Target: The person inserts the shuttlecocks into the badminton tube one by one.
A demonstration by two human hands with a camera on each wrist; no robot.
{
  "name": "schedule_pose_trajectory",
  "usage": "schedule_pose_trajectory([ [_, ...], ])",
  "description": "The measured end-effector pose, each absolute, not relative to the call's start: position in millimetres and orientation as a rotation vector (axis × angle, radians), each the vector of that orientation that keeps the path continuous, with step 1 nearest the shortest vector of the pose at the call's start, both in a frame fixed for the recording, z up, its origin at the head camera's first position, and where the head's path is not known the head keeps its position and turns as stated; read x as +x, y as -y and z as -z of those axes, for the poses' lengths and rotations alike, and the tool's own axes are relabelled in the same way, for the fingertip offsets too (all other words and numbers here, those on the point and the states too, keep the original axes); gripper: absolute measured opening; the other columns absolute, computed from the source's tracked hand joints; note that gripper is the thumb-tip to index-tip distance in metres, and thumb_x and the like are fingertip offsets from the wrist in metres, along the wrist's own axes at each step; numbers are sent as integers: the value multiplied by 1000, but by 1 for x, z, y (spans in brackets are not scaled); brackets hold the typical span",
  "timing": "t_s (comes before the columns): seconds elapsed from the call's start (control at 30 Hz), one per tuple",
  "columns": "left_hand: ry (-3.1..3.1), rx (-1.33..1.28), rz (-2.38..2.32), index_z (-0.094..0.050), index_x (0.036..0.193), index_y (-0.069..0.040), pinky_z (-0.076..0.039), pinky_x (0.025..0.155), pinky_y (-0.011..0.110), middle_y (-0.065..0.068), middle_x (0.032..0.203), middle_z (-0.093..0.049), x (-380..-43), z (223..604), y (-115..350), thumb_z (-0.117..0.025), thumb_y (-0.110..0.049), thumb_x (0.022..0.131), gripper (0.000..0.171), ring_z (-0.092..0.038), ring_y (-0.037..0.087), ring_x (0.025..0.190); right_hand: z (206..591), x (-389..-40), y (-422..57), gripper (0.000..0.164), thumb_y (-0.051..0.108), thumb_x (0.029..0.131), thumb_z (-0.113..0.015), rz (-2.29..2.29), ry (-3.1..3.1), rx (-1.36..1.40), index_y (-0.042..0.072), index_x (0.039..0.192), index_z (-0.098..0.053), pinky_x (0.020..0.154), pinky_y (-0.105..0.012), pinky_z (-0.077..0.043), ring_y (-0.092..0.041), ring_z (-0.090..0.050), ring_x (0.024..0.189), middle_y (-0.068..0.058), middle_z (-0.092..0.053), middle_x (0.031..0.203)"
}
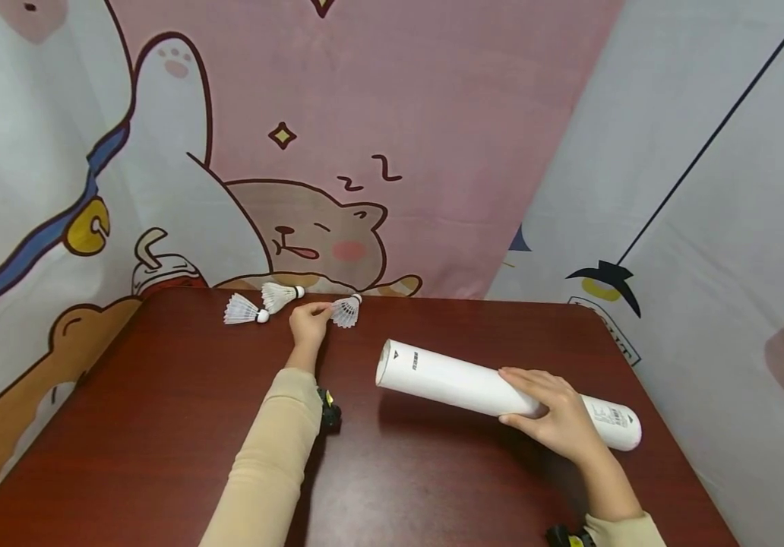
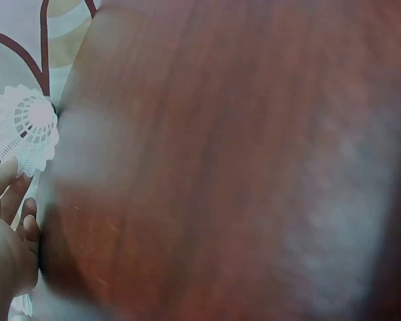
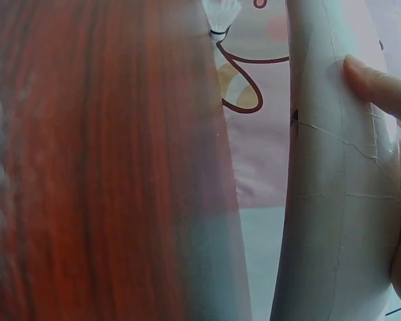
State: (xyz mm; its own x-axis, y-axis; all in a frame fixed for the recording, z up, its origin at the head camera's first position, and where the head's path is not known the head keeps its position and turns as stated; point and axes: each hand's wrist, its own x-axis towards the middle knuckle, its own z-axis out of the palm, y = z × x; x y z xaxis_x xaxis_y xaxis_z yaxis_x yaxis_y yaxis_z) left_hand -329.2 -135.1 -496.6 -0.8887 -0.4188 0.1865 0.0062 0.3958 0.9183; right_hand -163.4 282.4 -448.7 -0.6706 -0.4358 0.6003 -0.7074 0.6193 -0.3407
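Note:
My left hand [image 1: 310,322] pinches the skirt of a white shuttlecock [image 1: 346,311] at the far edge of the table. In the left wrist view, thumb and finger meet the rim of that shuttlecock [image 2: 25,130]. Left of this hand, two more shuttlecocks lie close together, one [image 1: 245,310] nearer me and one [image 1: 281,295] behind it. My right hand [image 1: 556,410] grips a long white shuttlecock tube [image 1: 447,380] round its middle. The tube lies slantwise above the table, its round end toward the left; whether that end is open I cannot tell.
The dark red-brown table [image 1: 180,425] reaches back to a cloth backdrop [image 1: 433,152] printed with cartoon animals. A pale cloth [image 1: 727,251] hangs along the right side. Black wrist cameras sit on both wrists, the left one [image 1: 329,412] close to the tabletop.

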Motion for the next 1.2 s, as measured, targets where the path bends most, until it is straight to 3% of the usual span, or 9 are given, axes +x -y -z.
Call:
schedule_pose_trajectory([
  [0.3, 2136, 292, 1600, -75, 92, 4, -50, 81, 36, 17, 92, -71, -314, 506, 140, -74, -6, 83, 13, -66, 28, 90, 448, -162, -281, 72, 29, 60, -90, -768, 2406, 882, 17, 126, -65, 94, -30, -34, -20, -57, 111, 1, -63, 124],
  [0.73, 1959, 248, 1868, -72, 93, 8, -46, 66, 18, 15, 88, -71, -280, 505, 149, -73, -2, 83, 15, -61, 12, 78, 448, -162, -280, 72, 30, 61, -90, -764, 2438, 873, 19, 127, -64, 93, -32, -35, -18, -56, 112, 2, -62, 126],
  [0.87, 1946, 187, 1936, -70, 94, 12, -46, 65, 18, 11, 84, -70, -268, 496, 151, -73, 0, 82, 16, -60, 9, 74, 448, -162, -280, 72, 30, 62, -90, -769, 2450, 863, 19, 127, -64, 92, -33, -35, -18, -56, 112, 2, -62, 126],
  [1.1, 1920, -68, 1934, -74, 86, 3, -47, 62, 19, 7, 78, -71, -256, 489, 153, -75, -4, 80, 9, -62, 9, 68, 447, -161, -281, 72, 31, 62, -90, -762, 2471, 845, 19, 128, -63, 91, -35, -36, -17, -55, 112, 3, -61, 127],
  [1.2, 1954, -109, 1940, -73, 88, 6, -48, 64, 20, 8, 79, -71, -252, 480, 152, -74, -2, 81, 11, -63, 9, 70, 447, -161, -281, 72, 31, 62, -90, -756, 2470, 843, 19, 128, -63, 91, -35, -36, -17, -55, 112, 3, -61, 127],
])
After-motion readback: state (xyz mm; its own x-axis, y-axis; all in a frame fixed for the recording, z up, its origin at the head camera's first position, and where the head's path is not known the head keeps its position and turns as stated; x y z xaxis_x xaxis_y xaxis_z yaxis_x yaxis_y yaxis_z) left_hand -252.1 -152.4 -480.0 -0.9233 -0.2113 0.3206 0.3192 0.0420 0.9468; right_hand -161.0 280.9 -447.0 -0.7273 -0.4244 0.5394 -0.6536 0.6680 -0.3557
